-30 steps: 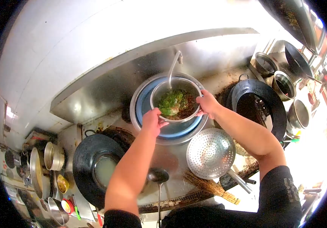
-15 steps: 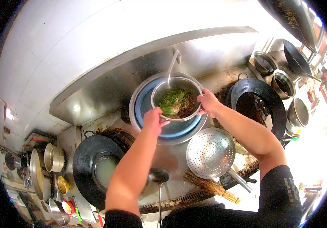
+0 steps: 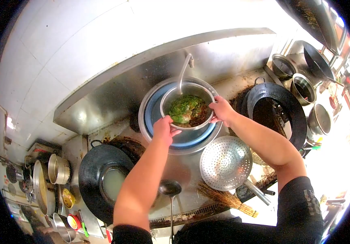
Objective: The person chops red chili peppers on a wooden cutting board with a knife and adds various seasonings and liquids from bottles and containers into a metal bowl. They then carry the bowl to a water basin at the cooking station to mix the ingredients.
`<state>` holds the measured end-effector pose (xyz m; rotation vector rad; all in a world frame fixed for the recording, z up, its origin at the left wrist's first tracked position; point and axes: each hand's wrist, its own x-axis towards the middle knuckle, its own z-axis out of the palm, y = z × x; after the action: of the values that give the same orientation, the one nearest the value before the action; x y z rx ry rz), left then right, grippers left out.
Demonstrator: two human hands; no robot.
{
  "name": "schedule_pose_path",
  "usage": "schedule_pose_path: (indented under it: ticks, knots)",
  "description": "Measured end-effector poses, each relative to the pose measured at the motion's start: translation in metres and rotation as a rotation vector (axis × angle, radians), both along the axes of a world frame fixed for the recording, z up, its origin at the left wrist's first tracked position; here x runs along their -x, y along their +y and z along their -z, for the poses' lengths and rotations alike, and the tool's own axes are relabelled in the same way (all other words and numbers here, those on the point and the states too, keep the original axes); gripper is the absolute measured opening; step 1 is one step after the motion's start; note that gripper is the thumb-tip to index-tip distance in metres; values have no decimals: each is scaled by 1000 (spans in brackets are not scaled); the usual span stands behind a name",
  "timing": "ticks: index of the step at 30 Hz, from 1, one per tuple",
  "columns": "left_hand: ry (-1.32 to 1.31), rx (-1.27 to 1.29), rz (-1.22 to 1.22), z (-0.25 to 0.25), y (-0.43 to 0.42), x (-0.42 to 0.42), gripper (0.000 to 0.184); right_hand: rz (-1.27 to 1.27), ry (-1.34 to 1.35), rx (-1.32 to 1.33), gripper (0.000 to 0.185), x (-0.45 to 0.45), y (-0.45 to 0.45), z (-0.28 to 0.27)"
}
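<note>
A metal bowl [image 3: 168, 94] holds chopped green and dark brown food [image 3: 187, 110]. My left hand [image 3: 165, 130] grips its near left rim, and my right hand [image 3: 221, 110] grips the right rim, thumbs on top. The bowl is held under a bent tap [image 3: 182, 75], whose spout end is over its far side. Beneath is a blue basin [image 3: 152, 112] set in a larger metal basin [image 3: 143, 132]. How far the bowl is above the blue basin I cannot tell.
A wok with cloudy liquid [image 3: 89, 171] stands left, another black wok [image 3: 299, 110] right. Nearer me lie a perforated strainer [image 3: 226, 162], a ladle [image 3: 169, 188] and a straw brush [image 3: 228, 199]. Metal pots [image 3: 319, 118] stand far right, more pots [image 3: 58, 168] at left.
The bowl and both hands have shifted very slightly left. The food in the bowl looks wetter and more spread out than before.
</note>
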<state>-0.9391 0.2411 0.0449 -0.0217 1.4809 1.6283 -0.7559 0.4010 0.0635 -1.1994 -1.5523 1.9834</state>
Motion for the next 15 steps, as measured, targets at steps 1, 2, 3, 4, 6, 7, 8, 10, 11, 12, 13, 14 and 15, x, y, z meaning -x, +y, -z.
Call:
schedule_pose_path:
  ticks: [1,2,3,4,6,7,8,10,11,12,13,14,15]
  knots:
    - [0,0,3,-1,-1,0,19,-1,0,-2,40,0,0,1]
    - [0,-1,6,-1,-2,0,19,-1,0,-4,41,0,0,1]
    - [0,-1,5,-4,-3,0,19,-2,0,-4,41,0,-1,0]
    - [-10,16,18,-7,-4,-1,18,7,-34,-43,42,-2,-2,-1]
    - [-20,32,30,-10,-5,-1,18,15,-68,-82,43,-6,-5,-6]
    - [-23,42,33,-11,-6,-1,20,13,-60,-82,44,-9,-7,-11]
    - [-27,51,36,-11,-7,-2,22,10,-51,-81,45,-12,-8,-13]
    - [-29,51,45,-13,-8,-4,23,12,-48,-90,44,-17,-8,-11]
    - [-30,51,55,-13,-9,-4,23,16,-44,-98,43,-18,-9,-10]
    - [-31,51,55,-13,-9,-5,23,16,-45,-99,43,-19,-10,-13]
    - [-34,48,64,-12,-8,-5,23,12,-72,-98,40,-21,-11,-17]
    - [-36,45,74,-12,-8,-5,23,8,-98,-97,37,-22,-13,-21]
    - [-37,45,75,-12,-8,-5,23,8,-98,-98,37,-24,-13,-23]
